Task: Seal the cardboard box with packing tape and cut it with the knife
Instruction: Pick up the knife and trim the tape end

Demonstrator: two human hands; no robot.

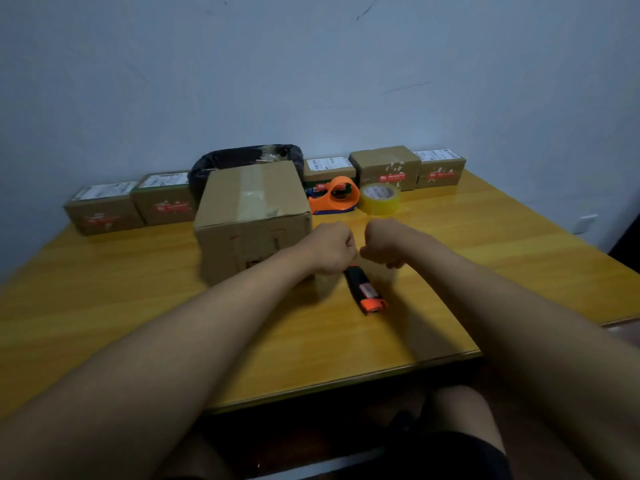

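A large cardboard box [252, 220] stands on the yellow wooden table [138, 306], with a strip of clear tape running along its top seam. My left hand [334, 247] and my right hand [382, 242] are both closed into fists. They almost touch each other, just right of the box. A black and orange knife [365, 291] lies flat on the table below them, its far end hidden under my left fist. I cannot tell whether either fist pinches anything. A yellow tape roll [380, 199] sits behind my hands.
An orange tape dispenser [337, 195] stands left of the roll. Several small labelled cartons [104, 209] [386, 168] line the back edge by the wall. A black bag-lined bin [242, 157] is behind the big box. The table's front edge [346, 379] is near my lap.
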